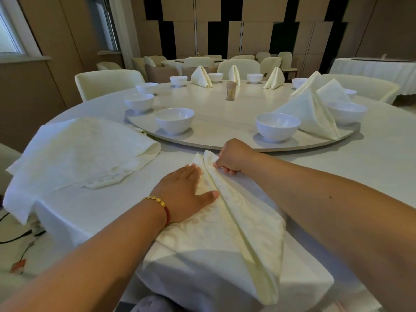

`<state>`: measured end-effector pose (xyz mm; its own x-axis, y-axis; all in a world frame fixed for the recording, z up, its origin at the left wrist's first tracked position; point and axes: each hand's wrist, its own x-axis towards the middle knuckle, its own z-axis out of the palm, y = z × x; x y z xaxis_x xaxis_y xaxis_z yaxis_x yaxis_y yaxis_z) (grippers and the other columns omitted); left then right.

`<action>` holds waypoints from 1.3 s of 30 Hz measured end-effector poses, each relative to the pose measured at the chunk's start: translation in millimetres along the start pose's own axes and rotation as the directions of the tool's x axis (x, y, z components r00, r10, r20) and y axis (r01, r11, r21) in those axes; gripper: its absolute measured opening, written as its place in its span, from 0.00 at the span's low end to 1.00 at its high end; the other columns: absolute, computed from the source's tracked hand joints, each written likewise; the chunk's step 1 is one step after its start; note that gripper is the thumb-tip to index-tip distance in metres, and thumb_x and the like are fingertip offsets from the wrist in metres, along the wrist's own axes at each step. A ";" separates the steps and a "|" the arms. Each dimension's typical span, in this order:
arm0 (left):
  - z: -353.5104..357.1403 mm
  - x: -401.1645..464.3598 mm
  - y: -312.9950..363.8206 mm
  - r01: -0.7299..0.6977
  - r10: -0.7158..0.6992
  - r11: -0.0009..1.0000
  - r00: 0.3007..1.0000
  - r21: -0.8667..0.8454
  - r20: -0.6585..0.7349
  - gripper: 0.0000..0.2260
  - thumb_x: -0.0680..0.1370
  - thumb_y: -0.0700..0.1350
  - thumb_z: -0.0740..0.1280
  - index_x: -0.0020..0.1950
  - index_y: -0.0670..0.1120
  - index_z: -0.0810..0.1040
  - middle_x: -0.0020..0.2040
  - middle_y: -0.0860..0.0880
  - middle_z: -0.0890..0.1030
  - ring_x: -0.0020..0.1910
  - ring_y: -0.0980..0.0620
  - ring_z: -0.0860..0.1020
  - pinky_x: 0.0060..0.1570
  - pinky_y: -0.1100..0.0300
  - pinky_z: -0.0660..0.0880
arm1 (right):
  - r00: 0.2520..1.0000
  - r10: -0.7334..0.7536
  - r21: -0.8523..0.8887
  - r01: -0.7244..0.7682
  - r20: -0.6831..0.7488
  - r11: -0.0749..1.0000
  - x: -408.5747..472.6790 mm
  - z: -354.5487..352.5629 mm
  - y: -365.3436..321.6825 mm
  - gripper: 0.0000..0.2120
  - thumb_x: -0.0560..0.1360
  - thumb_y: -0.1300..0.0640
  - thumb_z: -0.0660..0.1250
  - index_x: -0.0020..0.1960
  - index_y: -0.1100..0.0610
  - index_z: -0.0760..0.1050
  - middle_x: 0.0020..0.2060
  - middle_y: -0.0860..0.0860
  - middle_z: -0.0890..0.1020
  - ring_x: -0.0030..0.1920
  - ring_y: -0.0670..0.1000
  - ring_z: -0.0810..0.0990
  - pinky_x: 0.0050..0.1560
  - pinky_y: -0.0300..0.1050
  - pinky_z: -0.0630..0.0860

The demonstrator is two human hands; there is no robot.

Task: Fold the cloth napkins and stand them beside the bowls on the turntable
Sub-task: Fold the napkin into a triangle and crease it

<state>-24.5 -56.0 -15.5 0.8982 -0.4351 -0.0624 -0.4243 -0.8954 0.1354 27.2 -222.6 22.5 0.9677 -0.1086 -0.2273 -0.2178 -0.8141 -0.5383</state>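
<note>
A half-folded napkin lies at lower centre on the bench. The left hand presses it flat, fingers straight; the right hand pinches its far tip. Keeping the centre crease pinned should give sharp, even folds.

**Table layout: turntable, bowls, napkins**

Turntable: on the table, centred, its near rim just beyond the hands.
Bowls: along the turntable's rim; near-left bowl, near-right bowl.
Standing napkin: on the turntable's right rim, between the near-right bowl and the next bowl.
Further standing napkins: far rim, between bowls.
Toothpick holder: behind the turntable's centre.
Napkin stack: table's left edge.
Working napkin: near edge, under left hand and right hand.
</note>
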 end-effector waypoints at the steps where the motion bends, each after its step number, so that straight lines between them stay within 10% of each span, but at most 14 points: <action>1: 0.1 0.0 0.0 -0.004 0.004 1.000 1.000 -0.004 -0.004 0.38 0.77 0.68 0.50 0.79 0.48 0.46 0.79 0.52 0.45 0.77 0.56 0.45 0.74 0.58 0.45 | 1.000 0.008 -0.008 -0.008 0.010 1.000 0.5 -0.3 -1.7 0.15 0.76 0.58 0.67 0.32 0.56 0.69 0.29 0.52 0.75 0.27 0.51 0.69 0.36 0.40 0.67; 8: -23.8 10.3 -9.1 -0.017 0.030 0.974 0.998 -0.224 0.054 0.24 0.80 0.62 0.47 0.62 0.50 0.72 0.60 0.50 0.75 0.65 0.45 0.71 0.61 0.55 0.66 | 1.000 0.016 -0.102 -0.014 0.021 0.995 4.2 0.4 -6.5 0.17 0.76 0.58 0.65 0.30 0.56 0.68 0.26 0.50 0.73 0.26 0.49 0.68 0.33 0.40 0.66; 12: -42.6 23.7 -13.1 -0.024 0.044 0.981 0.994 -0.191 0.098 0.19 0.84 0.55 0.47 0.76 0.62 0.58 0.68 0.49 0.69 0.68 0.48 0.66 0.68 0.55 0.61 | 0.999 -0.004 -0.150 0.009 0.031 0.989 4.3 1.2 -7.1 0.17 0.78 0.53 0.64 0.31 0.55 0.71 0.28 0.50 0.75 0.29 0.50 0.70 0.40 0.41 0.68; 18: -30.7 36.2 -15.7 -0.052 0.053 0.998 0.998 -0.035 0.020 0.18 0.81 0.61 0.48 0.53 0.63 0.77 0.51 0.48 0.68 0.53 0.49 0.66 0.59 0.50 0.68 | 0.990 -0.125 0.011 0.126 -0.067 0.992 3.5 7.5 6.5 0.05 0.76 0.58 0.65 0.42 0.57 0.74 0.35 0.56 0.79 0.33 0.53 0.72 0.41 0.42 0.71; 22: -20.9 40.6 -25.4 -0.106 0.106 0.994 0.993 -0.004 -0.047 0.16 0.81 0.58 0.53 0.69 0.68 0.66 0.51 0.52 0.66 0.53 0.53 0.62 0.61 0.53 0.66 | 0.971 -0.210 0.213 0.231 -0.115 0.949 -8.0 4.5 16.1 0.09 0.78 0.51 0.64 0.51 0.57 0.75 0.37 0.52 0.83 0.35 0.49 0.79 0.44 0.45 0.76; 26: -14.7 43.1 -27.1 -0.090 0.079 0.991 0.991 -0.099 -0.111 0.14 0.79 0.60 0.59 0.64 0.66 0.73 0.56 0.56 0.66 0.60 0.54 0.63 0.64 0.55 0.63 | 0.796 -0.555 -0.054 0.560 -0.242 0.826 -41.1 4.6 25.2 0.08 0.76 0.50 0.65 0.44 0.54 0.76 0.37 0.47 0.78 0.39 0.46 0.74 0.41 0.44 0.71; 32: -11.7 48.2 -31.8 -0.099 0.079 0.982 0.989 -0.160 -0.127 0.13 0.79 0.57 0.61 0.63 0.67 0.73 0.55 0.57 0.65 0.58 0.54 0.63 0.67 0.56 0.61 | 0.429 -0.881 -0.157 0.902 0.199 0.403 -78.3 23.7 38.4 0.24 0.78 0.41 0.56 0.59 0.57 0.78 0.57 0.51 0.80 0.61 0.49 0.74 0.62 0.47 0.70; 39: -16.3 50.8 -30.6 -0.087 0.077 0.988 0.993 -0.128 -0.085 0.15 0.78 0.58 0.62 0.66 0.67 0.71 0.58 0.54 0.66 0.62 0.50 0.65 0.68 0.53 0.62 | 0.462 -0.708 -0.308 0.886 0.534 0.346 -100.6 30.7 47.8 0.39 0.72 0.32 0.40 0.79 0.49 0.46 0.78 0.47 0.47 0.77 0.44 0.40 0.76 0.46 0.38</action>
<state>36.0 -49.2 -6.7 0.8696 -0.4928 0.0327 -0.4828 -0.8343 0.2662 -84.4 -233.1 -5.3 0.5335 0.8311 -0.1568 0.8214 -0.5534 -0.1381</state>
